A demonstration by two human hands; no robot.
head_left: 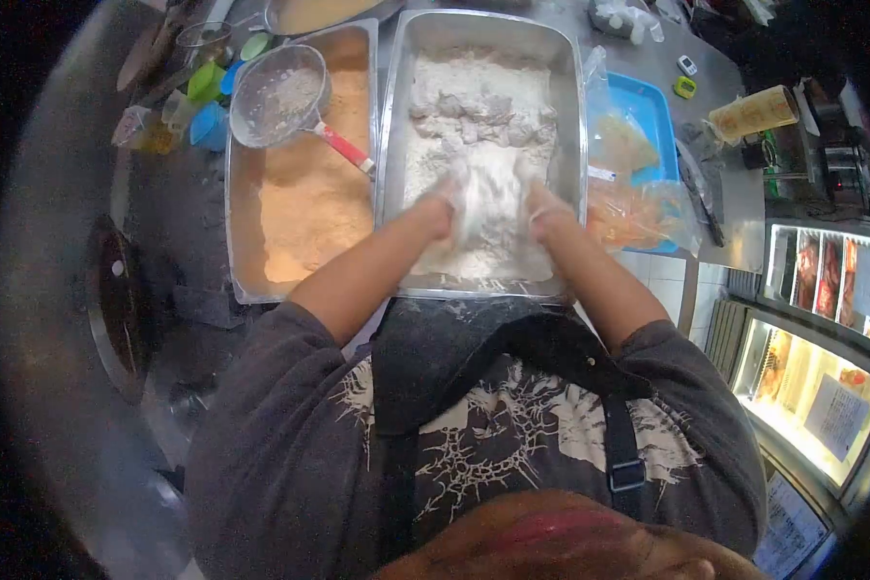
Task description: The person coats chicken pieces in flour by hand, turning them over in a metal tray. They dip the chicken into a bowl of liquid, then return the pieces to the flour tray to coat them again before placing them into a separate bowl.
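A deep metal pan (387,155) in front of me holds white flour (445,77). Flour-coated pieces (498,118) lie across its far half; their kind is hidden under the coating. Both of my hands are down inside the pan, dusted white. My left hand (441,205) is at the left of a bright, smeared mound of flour (491,193), and my right hand (547,207) is at its right. Motion blurs the fingers of both, so what they grip, if anything, does not show.
Left of the pan stands another metal pan (231,227) of orange-tan powder (309,217); a red-handled sieve (346,150) rests over it. On the right, a blue tray (655,101) bears plastic bags (628,213) of food. Beyond are two small timers (685,77) and a yellowish roll (754,114).
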